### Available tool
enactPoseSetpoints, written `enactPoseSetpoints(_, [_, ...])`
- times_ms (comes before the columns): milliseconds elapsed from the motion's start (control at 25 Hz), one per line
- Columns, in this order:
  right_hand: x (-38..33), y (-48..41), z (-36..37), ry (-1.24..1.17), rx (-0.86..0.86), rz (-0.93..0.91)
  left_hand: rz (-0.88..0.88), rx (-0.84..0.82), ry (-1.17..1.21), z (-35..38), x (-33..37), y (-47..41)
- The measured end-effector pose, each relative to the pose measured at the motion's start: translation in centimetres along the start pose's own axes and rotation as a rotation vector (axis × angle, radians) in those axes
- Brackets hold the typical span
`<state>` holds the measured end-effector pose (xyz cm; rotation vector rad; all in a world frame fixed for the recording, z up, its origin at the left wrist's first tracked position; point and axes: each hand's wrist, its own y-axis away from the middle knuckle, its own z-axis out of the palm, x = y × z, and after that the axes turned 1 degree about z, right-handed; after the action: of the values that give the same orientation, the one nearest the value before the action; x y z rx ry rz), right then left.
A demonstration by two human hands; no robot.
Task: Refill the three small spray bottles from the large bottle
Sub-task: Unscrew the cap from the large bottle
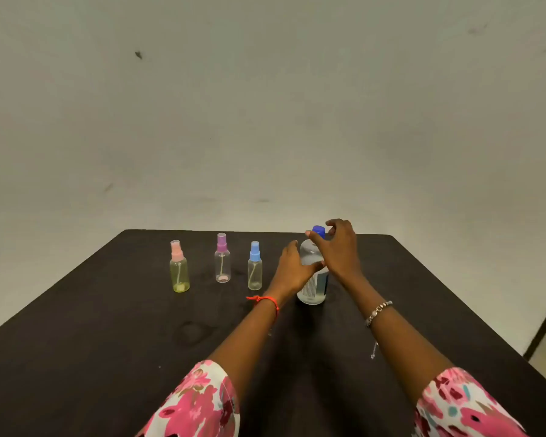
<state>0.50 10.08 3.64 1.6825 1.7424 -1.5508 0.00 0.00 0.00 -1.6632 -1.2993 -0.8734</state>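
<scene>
Three small spray bottles, pink-capped [179, 269], purple-capped [222, 259] and blue-capped [254, 267], stand capped in a row on the dark surface [108, 326] before a bare pale wall [265, 105]. Right of them stands the large bottle [312, 275]; left hand [293, 268] is open beside its body, right hand [339, 247] spread loosely at the blue cap [318, 230], neither clearly gripping. Opening looks to be the step: next, steady and twist

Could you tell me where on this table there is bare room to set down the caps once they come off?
The near half of the table, in front of the bottles and left of the left hand's forearm, is bare. So is the right side, beyond the right hand. It is crowded along the far row: pink-capped, purple-capped and blue-capped spray bottles, then the large bottle.
</scene>
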Motion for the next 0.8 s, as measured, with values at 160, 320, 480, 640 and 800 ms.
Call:
enactPoseSetpoints(160, [-0.2, -1.7, -0.4, 0.102, -0.071, -0.017, 0.069, 0.086, 0.096, 0.8, 0.7, -0.8])
enactPoseSetpoints(320, [-0.7, -2.7, -1.5, 0.159, -0.257, -0.038, 0.097, 0.118, 0.145, 0.9, 0.7, -0.7])
enactPoseSetpoints(480, [-1.1, -3.3, -1.5, 0.237, -0.362, -0.065, 0.104, 0.117, 0.128, 1.1, 0.7, -0.6])
enactPoseSetpoints(640, [-1.5, -3.5, -1.2, 0.274, -0.34, -0.098, 0.1, 0.115, 0.092, 1.1, 0.6, -0.6])
enactPoseSetpoints(800, [-1.9, -3.9, -1.2, 0.324, -0.399, -0.143, 0.102, 0.114, 0.083, 1.1, 0.5, -0.7])
